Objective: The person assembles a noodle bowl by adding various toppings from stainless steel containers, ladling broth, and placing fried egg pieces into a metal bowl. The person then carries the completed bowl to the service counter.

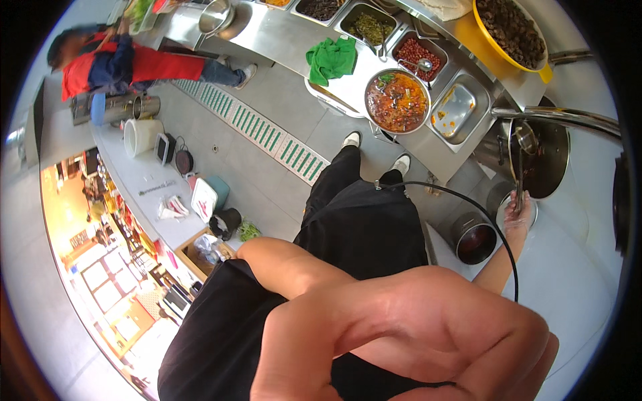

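Note:
My right hand (516,211), in a clear plastic glove, is closed around the handle of a metal ladle (519,170). The ladle's bowl is over a tall steel stockpot (560,177) with dark contents, at the right. Below my hand sits a pale round container (531,215), partly covered by it. Beside it stands a smaller steel pot (473,239) holding dark reddish liquid. My left hand does not show; only bare arm is visible on that side.
A pot of red, oily food (394,100) stands near a green cloth (331,60) and steel pans of ingredients (418,57). A yellow basin (476,13) holds dark pieces. A metal pipe (568,117) crosses the stockpot. Another person (144,63) works at far left, beyond a floor drain (257,130).

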A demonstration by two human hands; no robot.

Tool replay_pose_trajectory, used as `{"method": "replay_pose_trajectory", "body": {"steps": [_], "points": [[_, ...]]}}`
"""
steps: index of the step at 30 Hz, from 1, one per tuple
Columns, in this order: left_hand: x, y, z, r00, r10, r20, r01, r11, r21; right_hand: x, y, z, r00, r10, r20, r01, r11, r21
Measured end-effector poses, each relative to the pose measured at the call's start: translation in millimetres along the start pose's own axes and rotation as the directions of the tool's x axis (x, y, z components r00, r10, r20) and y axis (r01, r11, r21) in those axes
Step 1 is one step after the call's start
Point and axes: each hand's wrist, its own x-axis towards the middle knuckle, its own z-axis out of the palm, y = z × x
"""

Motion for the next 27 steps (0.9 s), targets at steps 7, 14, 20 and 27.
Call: {"method": "replay_pose_trajectory", "body": {"steps": [7, 14, 20, 27], "points": [[-19.3, 68.0, -165.8, 0.979, -0.02, -0.203, 0.093, 0.929, 0.358, -115.4, 75.8, -7.6, 0.866, -0.173, -0.47, 0.208, 0.978, 0.023], [-184.7, 71.8, -488.6, 0.85, 0.091, -0.519, 0.45, -0.639, 0.624, -214.9, 170.1, 57.7, 0.849, -0.281, -0.448, 0.115, 0.925, -0.362], [-196.3, 71.1, -485.2, 0.656, 0.07, -0.751, 0.617, -0.623, 0.481, -225.6, 185.4, 100.2, 0.951, -0.263, -0.164, 0.161, 0.872, -0.462], [-254.6, -8.1, -322.0, 0.285, -0.14, -0.948, 0.958, 0.082, 0.276, -183.6, 204.8, 184.7, 0.88, -0.222, 0.419, 0.455, 0.647, -0.612]]}}
